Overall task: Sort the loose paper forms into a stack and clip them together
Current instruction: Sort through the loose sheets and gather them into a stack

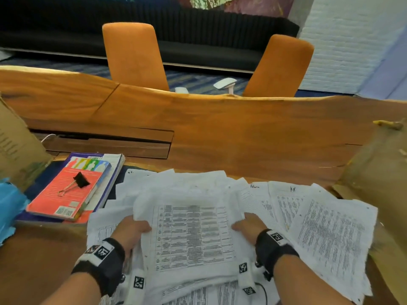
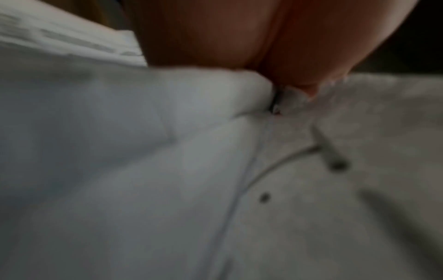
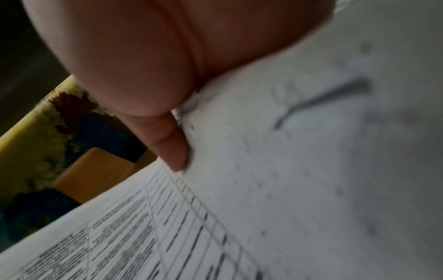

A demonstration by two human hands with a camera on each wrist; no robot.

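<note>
A thick bundle of printed paper forms (image 1: pixel 189 234) is lifted a little above the pile, its top sheet a table of text. My left hand (image 1: pixel 132 227) grips its left edge, thumb on top. On the opposite edge my right hand (image 1: pixel 248 225) grips it the same way. More loose forms (image 1: pixel 330 234) lie fanned out beneath and to the right. A black binder clip (image 1: pixel 80 180) rests on the red book (image 1: pixel 63 194) at the left. In the left wrist view my palm (image 2: pixel 239 37) presses against blurred paper (image 2: pixel 120 151). The right wrist view shows a finger (image 3: pixel 172 144) against the form (image 3: pixel 263 189).
The wooden table (image 1: pixel 220 137) runs wide beyond the papers, with a recessed cable hatch (image 1: pixel 105 142). Cardboard boxes stand at the left (image 1: pixel 15 146) and right (image 1: pixel 378 168). Blue plastic (image 1: pixel 8 205) lies far left. Two orange chairs (image 1: pixel 134 53) stand behind the table.
</note>
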